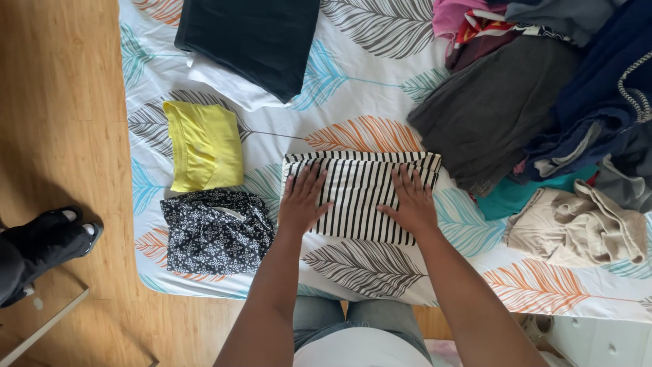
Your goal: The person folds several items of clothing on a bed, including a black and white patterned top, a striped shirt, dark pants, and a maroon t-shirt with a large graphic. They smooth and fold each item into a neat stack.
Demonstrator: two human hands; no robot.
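Hands first: both are flat, palms down, fingers spread, pressing on a folded striped shirt [360,194] in the middle of the frame. Left hand [301,202] sits on the shirt's left part, right hand [409,202] on its right part, forearms coming up from the bottom edge. Nothing pinched or gripped, just open palms resting on the fabric.

The shirt is black-and-white striped, folded into a rough rectangle, lying on a bedsheet [367,81] with big leaf prints in orange, blue and grey.

Counting the folded stuff on the left side of the frame: one yellow shirt [204,146] at middle left, one black-and-white patterned piece [214,231] just below it, and at the top a black garment [251,37] stacked on one white garment [227,85]. So four folded pieces there, plus the striped one makes five.

Right side is a loose pile [543,88] of unfolded clothes, grey, navy, pink and teal, too jumbled to count. One beige garment [577,228] lies crumpled at the lower right of it.

Wood floor [61,102] runs down the left edge, and one dark shoe [54,234] shows at lower left.
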